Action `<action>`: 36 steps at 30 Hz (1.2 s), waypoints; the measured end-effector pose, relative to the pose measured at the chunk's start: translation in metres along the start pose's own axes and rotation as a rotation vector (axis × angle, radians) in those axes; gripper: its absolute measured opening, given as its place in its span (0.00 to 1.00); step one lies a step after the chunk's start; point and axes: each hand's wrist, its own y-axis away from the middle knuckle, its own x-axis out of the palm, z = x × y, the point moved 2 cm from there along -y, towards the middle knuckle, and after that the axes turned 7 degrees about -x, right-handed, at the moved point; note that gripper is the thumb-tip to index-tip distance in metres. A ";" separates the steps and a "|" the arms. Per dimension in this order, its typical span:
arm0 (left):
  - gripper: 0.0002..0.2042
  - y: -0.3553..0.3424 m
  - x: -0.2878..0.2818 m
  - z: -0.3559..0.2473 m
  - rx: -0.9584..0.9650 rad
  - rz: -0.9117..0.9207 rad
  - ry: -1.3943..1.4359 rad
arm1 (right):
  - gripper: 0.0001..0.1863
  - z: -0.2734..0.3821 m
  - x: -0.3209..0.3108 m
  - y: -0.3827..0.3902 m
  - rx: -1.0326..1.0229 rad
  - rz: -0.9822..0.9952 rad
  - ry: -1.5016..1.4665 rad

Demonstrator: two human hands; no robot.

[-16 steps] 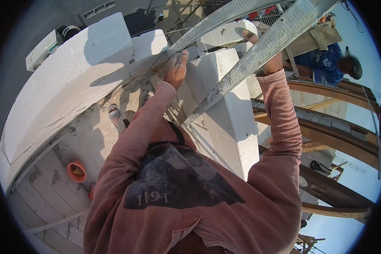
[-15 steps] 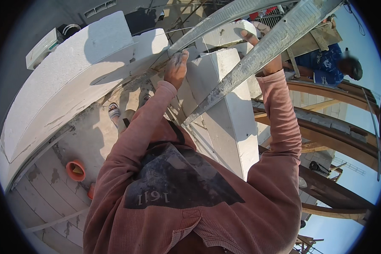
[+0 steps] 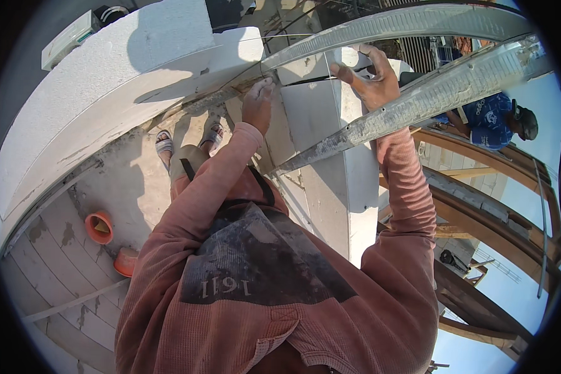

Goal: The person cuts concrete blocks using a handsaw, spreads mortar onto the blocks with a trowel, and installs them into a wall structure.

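My left hand (image 3: 258,107) is closed, its dusty fingertips beside the joint at the end of the white block wall (image 3: 234,53). Anything inside its grip is hidden. My right hand (image 3: 375,86) stands open above the pale block wall (image 3: 315,115), thumb and fingers apart, with nothing visible between them. A thin string (image 3: 329,65) runs down just beside its extended finger. Passing over my right wrist is a long, mortar-spotted metal channel (image 3: 417,98). A second metal channel (image 3: 405,26) arcs across farther off.
Two orange buckets (image 3: 99,227) are on the floor at the left. Beyond the right wall are brown beams (image 3: 474,215) and a person in a blue shirt (image 3: 489,121). A boxed unit (image 3: 70,41) sits behind the left wall. Sandalled feet (image 3: 163,144) show below.
The metal channels appear shifted right and their gap is wider. My right hand has come into fuller view between them, fingers spread. My left hand stays near the joint.
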 end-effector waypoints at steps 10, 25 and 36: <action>0.29 0.000 0.008 0.004 0.008 0.126 0.048 | 0.33 0.002 -0.005 -0.003 -0.101 0.116 0.070; 0.33 0.000 0.025 -0.014 -0.111 -0.003 0.006 | 0.33 -0.028 -0.010 -0.009 0.257 0.356 -0.382; 0.40 -0.006 0.019 -0.006 -0.110 -0.035 -0.144 | 0.33 -0.034 -0.021 -0.016 0.239 0.450 -0.176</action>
